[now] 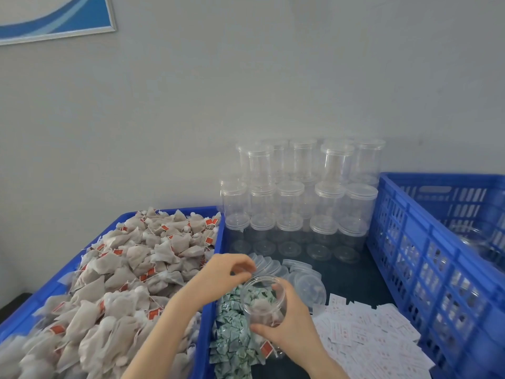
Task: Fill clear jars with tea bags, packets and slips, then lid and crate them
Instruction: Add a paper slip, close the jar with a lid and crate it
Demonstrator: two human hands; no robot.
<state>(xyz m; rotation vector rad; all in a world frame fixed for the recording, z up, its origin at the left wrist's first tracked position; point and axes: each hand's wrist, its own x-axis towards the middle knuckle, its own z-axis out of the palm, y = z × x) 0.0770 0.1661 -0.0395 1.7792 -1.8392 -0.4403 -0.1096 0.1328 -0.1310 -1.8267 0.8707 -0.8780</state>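
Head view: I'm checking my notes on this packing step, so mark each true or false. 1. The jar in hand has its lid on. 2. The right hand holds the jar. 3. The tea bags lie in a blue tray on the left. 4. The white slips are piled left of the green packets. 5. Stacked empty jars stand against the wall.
1. False: the jar is open at the mouth, and loose lids lie behind it.
2. True: the right hand grips it; the left hand hovers at its mouth.
3. True: tea bags, blue tray.
4. False: the white slips lie right of the green packets.
5. True: stacked empty jars.
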